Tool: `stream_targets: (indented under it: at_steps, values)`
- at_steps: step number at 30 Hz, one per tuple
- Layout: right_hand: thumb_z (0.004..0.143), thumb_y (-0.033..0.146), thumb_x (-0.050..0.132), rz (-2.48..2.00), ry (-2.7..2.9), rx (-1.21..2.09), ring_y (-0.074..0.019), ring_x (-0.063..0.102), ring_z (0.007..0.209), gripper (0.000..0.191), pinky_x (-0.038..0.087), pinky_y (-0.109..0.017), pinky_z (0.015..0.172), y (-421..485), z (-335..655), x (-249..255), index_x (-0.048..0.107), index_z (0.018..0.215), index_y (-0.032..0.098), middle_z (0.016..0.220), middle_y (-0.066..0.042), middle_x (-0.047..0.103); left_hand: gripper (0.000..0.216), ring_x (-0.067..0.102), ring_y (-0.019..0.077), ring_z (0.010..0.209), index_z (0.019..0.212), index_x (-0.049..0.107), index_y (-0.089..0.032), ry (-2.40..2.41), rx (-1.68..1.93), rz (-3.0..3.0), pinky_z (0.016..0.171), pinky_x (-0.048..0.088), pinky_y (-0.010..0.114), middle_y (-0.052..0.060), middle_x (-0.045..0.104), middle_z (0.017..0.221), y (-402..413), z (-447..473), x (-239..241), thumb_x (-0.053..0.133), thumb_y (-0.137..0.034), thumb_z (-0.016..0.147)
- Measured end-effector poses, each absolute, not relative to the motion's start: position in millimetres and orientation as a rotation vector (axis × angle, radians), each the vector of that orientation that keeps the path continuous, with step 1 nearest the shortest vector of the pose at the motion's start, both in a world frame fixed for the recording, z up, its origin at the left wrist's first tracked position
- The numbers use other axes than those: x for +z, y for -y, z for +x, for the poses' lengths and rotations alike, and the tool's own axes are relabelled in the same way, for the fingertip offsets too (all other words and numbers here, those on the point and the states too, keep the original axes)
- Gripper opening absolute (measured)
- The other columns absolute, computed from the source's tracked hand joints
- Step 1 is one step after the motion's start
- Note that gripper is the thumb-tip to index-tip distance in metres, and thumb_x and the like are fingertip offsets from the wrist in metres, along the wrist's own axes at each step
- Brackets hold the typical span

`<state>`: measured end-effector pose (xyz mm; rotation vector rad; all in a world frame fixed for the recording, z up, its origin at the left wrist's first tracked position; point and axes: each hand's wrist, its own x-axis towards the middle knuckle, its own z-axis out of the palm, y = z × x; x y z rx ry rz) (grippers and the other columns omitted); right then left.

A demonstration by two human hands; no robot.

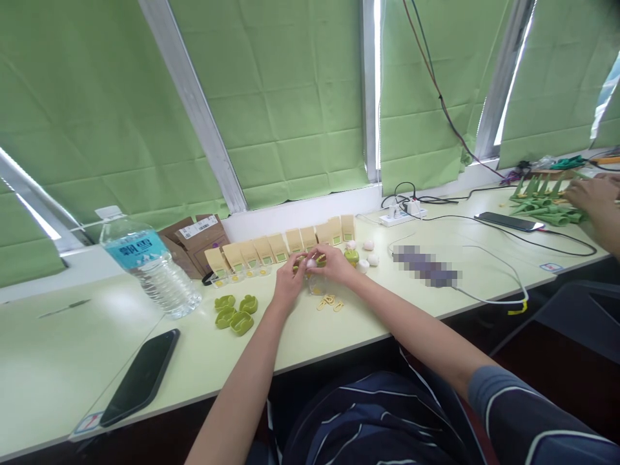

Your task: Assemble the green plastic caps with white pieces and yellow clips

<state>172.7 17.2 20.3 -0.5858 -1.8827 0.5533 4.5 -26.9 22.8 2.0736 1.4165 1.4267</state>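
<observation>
Both hands meet over the middle of the table, with my left hand [290,274] and my right hand [332,261] closed around a small whitish round piece [310,263]. Just below them is a small clear plastic container [317,287] with something yellow in it. Closer to me lie several flat yellow loop-shaped pieces [330,301]. To the left sit several green moulded shells [235,314]. Beyond my right hand are several whitish round pieces [372,259] and a green piece [351,256]. A row of small tan cards or boxes [278,247] stands behind, with clear containers [242,274] in front of its left part.
At left are a large water bottle [150,265], a black phone [140,378] and a cardboard box [196,242]. A power strip [404,216], cables and another phone [508,221] lie to the right. Another person's hand [598,197] is by green cone-shaped pieces [547,205].
</observation>
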Motion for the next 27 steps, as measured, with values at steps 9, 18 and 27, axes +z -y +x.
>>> stream_targets:
  at_steps: [9, 18, 27]
  values:
    - [0.078, 0.037, 0.076, -0.607, 1.835, 0.584, -0.0179, 0.066, 0.091, 0.024, 0.054, -0.030, 0.077, -30.2, 172.8, 10.5, 0.071, 0.095, 0.021, 0.098, -0.005, 0.072, 0.032, 0.067, 0.0151, 0.079, 0.111, 0.067, -0.023, -1.478, 1.458, 2.097, 0.074, 0.051, 0.026, 0.003, 0.074, 0.089, 27.8, 2.9, 24.0, 0.047, -0.042, 0.096]
    - [0.077, 0.037, 0.078, -0.576, 1.855, 0.607, -0.0174, 0.067, 0.090, 0.023, 0.055, -0.028, 0.075, -26.2, 172.1, 12.7, 0.074, 0.092, 0.020, 0.098, -0.005, 0.072, 0.029, 0.066, 0.0153, 0.074, 0.107, 0.064, -0.022, -1.478, 1.432, 2.039, 0.071, 0.050, 0.027, 0.003, 0.074, 0.087, 26.3, 2.0, 23.5, 0.053, -0.044, 0.092]
    - [0.082, 0.037, 0.073, -0.586, 1.899, 0.571, -0.0166, 0.067, 0.088, 0.020, 0.055, -0.029, 0.076, -17.6, 174.0, 19.9, 0.073, 0.094, 0.021, 0.096, -0.004, 0.073, 0.025, 0.066, 0.0158, 0.073, 0.106, 0.059, -0.021, -1.502, 1.402, 2.069, 0.070, 0.049, 0.028, 0.004, 0.073, 0.087, 26.4, 4.3, 22.3, 0.049, -0.040, 0.094]
